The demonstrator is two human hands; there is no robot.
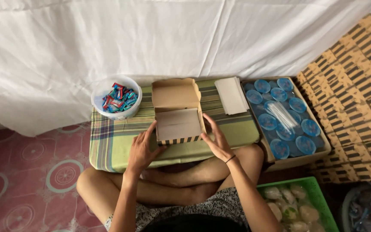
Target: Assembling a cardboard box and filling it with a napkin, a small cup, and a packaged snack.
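Your left hand [141, 148] lies flat and open, fingers spread, with the fingertips pressed against the left side of the small open cardboard box [178, 118] that stands in the middle of the low table [112, 146]. Your right hand [218, 141] is open in the same way, palm toward the box, its fingers resting along the right wall near the front corner. Neither hand is closed around anything; the two simply bracket the box from either side. The box has its lid folded back and upright, a white sheet lining its floor and a striped front edge. Behind it to the left stands a white bowl [101, 96] of wrapped sweets, well apart from your hands. Just to the right of the lid lies a stack of white paper [231, 95], and beyond that a carton of blue-lidded cups [280, 118].
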